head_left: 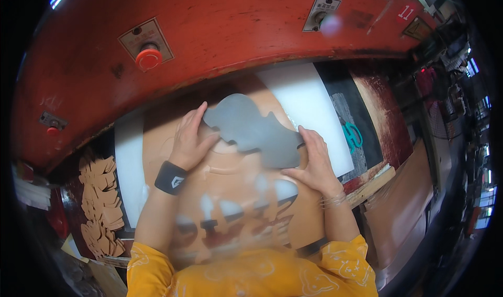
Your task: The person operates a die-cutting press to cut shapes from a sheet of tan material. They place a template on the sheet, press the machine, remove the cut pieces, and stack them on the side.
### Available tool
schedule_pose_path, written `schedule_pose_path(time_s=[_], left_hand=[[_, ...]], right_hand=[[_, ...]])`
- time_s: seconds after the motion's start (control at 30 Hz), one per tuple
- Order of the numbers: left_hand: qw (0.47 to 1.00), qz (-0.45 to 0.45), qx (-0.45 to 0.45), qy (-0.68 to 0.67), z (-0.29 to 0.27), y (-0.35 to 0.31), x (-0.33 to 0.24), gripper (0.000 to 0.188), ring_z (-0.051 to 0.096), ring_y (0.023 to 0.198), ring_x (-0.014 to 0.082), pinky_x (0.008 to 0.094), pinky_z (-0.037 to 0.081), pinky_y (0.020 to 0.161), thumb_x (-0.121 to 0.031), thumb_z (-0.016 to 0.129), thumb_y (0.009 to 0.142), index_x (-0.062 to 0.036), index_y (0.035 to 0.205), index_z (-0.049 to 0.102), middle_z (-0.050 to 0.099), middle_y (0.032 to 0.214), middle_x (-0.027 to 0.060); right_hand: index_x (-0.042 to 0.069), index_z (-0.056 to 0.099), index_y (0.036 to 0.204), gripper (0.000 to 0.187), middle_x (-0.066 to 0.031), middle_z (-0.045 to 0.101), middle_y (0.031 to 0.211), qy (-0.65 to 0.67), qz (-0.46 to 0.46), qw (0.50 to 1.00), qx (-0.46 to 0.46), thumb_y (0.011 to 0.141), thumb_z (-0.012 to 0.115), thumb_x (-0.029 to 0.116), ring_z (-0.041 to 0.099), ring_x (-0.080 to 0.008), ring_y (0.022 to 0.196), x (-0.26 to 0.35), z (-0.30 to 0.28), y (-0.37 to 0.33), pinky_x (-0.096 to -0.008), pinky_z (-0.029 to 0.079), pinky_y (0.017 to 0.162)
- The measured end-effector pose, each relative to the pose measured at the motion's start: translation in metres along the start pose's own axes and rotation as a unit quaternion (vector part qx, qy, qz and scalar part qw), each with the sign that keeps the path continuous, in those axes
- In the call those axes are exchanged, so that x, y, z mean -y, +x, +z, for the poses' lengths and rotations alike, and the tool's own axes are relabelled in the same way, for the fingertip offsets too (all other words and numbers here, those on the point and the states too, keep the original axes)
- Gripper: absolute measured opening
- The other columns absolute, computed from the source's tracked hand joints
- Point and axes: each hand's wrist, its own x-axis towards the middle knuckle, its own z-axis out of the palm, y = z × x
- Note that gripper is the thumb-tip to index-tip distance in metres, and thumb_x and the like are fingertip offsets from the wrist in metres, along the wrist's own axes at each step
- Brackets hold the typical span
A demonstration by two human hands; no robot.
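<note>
A flat grey cutting die (pixel 251 126) with a wavy outline lies over a tan leather-like sheet (pixel 220 179). My left hand (pixel 189 139), with a black wristband, grips its left edge between thumb and fingers. At the right end my right hand (pixel 316 163) holds it too, thumb at the near edge and fingers at the far corner. Several cut-out holes (pixel 230 208) show in the near part of the sheet, which is blurred. Beneath the sheet is a white board (pixel 304 84).
A red machine body (pixel 220 29) with a red push button (pixel 149 59) spans the far side. Stacked tan cut pieces (pixel 99 197) sit at the left. Teal-handled scissors (pixel 352 135) lie to the right, near another brown sheet (pixel 401 208) hanging by a wooden strip (pixel 372 187).
</note>
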Motion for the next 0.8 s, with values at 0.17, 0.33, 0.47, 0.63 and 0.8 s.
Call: schedule_pose_path(time_s=[0.17,0.33,0.47,0.63,0.8], left_hand=[[0.999,-0.028,-0.019,0.011,0.005,0.001,-0.001,0.073,0.047,0.114,0.0355,0.0411,0.037,0.098,-0.013,0.072,0.073,-0.0054,0.138,0.038,0.052,0.12,0.0192],[0.999,-0.021,-0.027,0.026,0.007,0.001,-0.002,0.067,0.048,0.113,0.0345,0.04,0.037,0.098,-0.011,0.071,0.075,-0.0056,0.135,0.043,0.053,0.12,0.0192],[0.999,-0.031,-0.024,0.025,0.007,0.003,-0.001,0.065,0.049,0.112,0.0335,0.0395,0.038,0.098,-0.011,0.071,0.075,-0.0058,0.134,0.045,0.054,0.119,0.0176],[0.999,-0.016,-0.034,0.038,0.009,0.006,0.0,0.063,0.05,0.11,0.0325,0.0393,0.039,0.096,-0.013,0.071,0.075,-0.0065,0.133,0.046,0.057,0.116,0.0159],[0.997,-0.012,-0.048,0.065,0.011,0.005,-0.001,0.063,0.051,0.108,0.0317,0.0399,0.04,0.094,-0.014,0.071,0.075,-0.0073,0.133,0.047,0.058,0.113,0.0146]], right_hand=[[0.002,0.027,0.142,0.098,-0.0206,0.038,0.136,0.045,-0.033,0.998,0.022,0.062,0.08,0.023,0.034,-0.0362,0.129,-0.009,-0.009,0.0,-0.0416,0.027,0.109],[0.003,0.03,0.141,0.094,-0.0202,0.039,0.136,0.058,0.002,0.998,0.036,0.063,0.078,0.022,0.034,-0.0357,0.129,-0.011,-0.011,-0.003,-0.0417,0.026,0.11],[0.006,0.035,0.139,0.095,-0.0185,0.042,0.134,0.017,-0.017,1.0,-0.01,0.058,0.083,0.022,0.036,-0.0352,0.128,-0.002,-0.005,-0.002,-0.0418,0.029,0.108],[0.006,0.042,0.132,0.09,-0.0162,0.047,0.128,0.023,-0.006,0.999,-0.041,0.054,0.085,0.02,0.041,-0.034,0.122,0.002,0.0,0.0,-0.0411,0.033,0.105],[0.006,0.044,0.129,0.087,-0.016,0.049,0.125,0.027,-0.015,0.998,-0.06,0.053,0.085,0.02,0.043,-0.0339,0.119,0.0,0.002,-0.001,-0.041,0.034,0.103]])
